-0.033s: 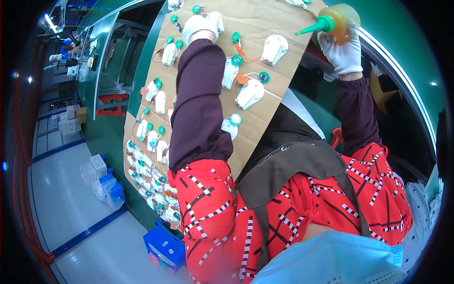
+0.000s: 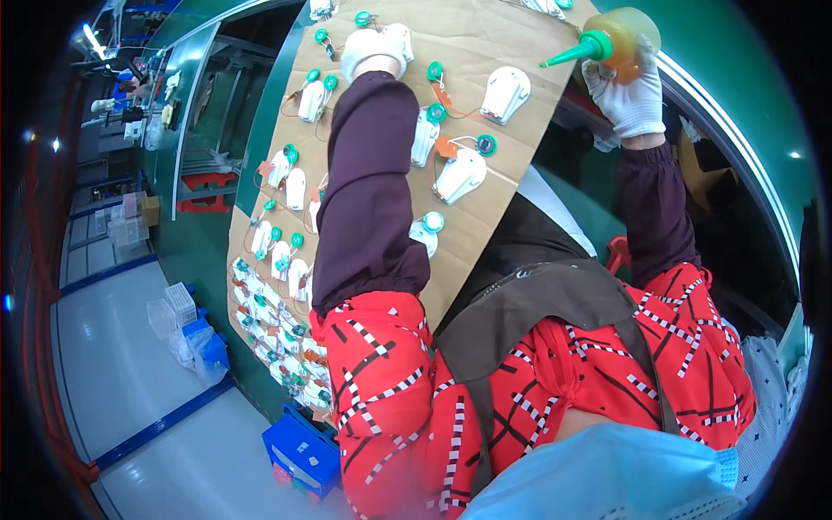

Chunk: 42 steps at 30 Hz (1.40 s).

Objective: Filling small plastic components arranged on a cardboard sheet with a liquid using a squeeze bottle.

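My right hand (image 2: 626, 100), in a white knit glove, is closed round a squeeze bottle (image 2: 637, 39) of amber liquid. The bottle lies tilted, its green pointed nozzle (image 2: 576, 50) aimed left over the cardboard's edge. My left hand (image 2: 368, 52), also gloved, rests at the far part of the cardboard sheet (image 2: 494, 208), against a white plastic housing (image 2: 398, 39). Its fingertips are mostly hidden, but it seems to grip this housing. Nearby lie more white housings (image 2: 505, 94) with round green-rimmed parts (image 2: 435, 71), thin wires and orange tabs (image 2: 446, 147).
Many smaller wired assemblies (image 2: 277, 334) crowd the cardboard's near left end. The green table (image 2: 260, 147) shows beneath the sheet. A blue bin (image 2: 302, 451) stands below on the left, and clear plastic containers (image 2: 178, 303) sit farther left on the pale floor.
The cardboard and its parts have shifted very slightly right. My left hand and forearm have also moved a little right; the right hand stays nearly still with the bottle.
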Available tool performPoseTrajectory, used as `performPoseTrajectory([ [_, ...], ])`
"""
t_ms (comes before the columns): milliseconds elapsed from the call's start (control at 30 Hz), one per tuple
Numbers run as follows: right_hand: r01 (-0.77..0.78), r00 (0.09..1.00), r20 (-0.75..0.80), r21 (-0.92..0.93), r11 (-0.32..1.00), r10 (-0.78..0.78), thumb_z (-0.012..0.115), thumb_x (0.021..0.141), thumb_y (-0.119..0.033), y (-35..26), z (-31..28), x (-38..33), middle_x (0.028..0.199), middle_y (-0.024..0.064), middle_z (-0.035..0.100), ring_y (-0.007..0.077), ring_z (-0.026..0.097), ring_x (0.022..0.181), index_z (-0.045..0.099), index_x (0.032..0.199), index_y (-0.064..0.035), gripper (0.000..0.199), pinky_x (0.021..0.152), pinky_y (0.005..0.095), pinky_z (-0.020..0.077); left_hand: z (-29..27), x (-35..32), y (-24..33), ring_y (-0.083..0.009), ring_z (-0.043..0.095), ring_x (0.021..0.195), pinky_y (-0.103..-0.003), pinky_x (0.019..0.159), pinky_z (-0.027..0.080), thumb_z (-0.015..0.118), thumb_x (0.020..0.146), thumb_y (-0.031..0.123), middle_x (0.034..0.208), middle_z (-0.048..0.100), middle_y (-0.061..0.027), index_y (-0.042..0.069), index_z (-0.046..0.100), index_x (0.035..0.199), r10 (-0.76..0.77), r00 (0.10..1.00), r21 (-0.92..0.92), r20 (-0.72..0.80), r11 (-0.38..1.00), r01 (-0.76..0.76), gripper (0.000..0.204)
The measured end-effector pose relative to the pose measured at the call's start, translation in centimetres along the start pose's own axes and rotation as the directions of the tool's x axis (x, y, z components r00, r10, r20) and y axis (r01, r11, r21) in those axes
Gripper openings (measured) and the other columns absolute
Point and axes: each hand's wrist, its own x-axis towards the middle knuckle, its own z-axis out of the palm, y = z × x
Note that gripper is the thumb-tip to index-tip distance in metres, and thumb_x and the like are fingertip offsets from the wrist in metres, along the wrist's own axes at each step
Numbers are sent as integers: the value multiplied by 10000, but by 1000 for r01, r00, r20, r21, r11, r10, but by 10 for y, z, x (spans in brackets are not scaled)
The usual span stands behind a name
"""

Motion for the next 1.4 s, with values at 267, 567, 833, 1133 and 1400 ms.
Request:
performPoseTrajectory([
  [267, 92, 996, 23, -355, 930, -90, 560, 888, -317, 30, 34, 55, 1126, 132, 566, 231, 579, 962, 504, 1153, -47, 382, 833, 428, 518, 23, 21, -26, -287, 614, 936, -369, 798, 497, 575, 826, 370, 1029, 621, -124, 118, 684, 941, 221, 960, -142, -170, 959, -246, 298],
  [567, 303, 937, 346, -725, 619, -53, 719, 739, -46, 86, 105, 97, 1047, 75, 611, 162, 599, 927, 526, 1157, -18, 461, 769, 288, 509, 50, 49, -63, -149, 620, 646, -262, 604, 504, 638, 750, 104, 775, 634, -63, 34, 636, 921, 67, 995, -688, -75, 719, -100, 185],
  [833, 262, 918, 378, -804, 534, 118, 762, 701, -48, 134, 111, 123, 1122, 73, 608, 140, 573, 997, 497, 1221, -6, 586, 881, 293, 468, 50, 41, -66, -183, 640, 663, -278, 632, 543, 608, 795, -2, 832, 642, -113, -28, 614, 921, 25, 999, -876, 40, 482, 23, 129],
  [1133, 444, 853, 522, -723, 530, -2, 812, 625, -25, 149, 118, 123, 1125, 78, 592, 143, 549, 1025, 485, 1213, -6, 673, 900, 300, 459, 54, 48, -67, -195, 652, 680, -280, 632, 561, 617, 789, -31, 849, 646, -132, -49, 615, 942, 10, 999, -854, 51, 519, 38, 154],
  [1400, 507, 855, 515, -805, 309, -63, 835, 615, -98, 152, 120, 116, 1088, 102, 605, 161, 567, 1004, 492, 1195, -2, 681, 888, 305, 467, 58, 50, -70, -188, 651, 676, -278, 636, 559, 632, 776, -19, 836, 646, -121, -46, 614, 904, 36, 999, -831, 24, 557, 0, 132],
])
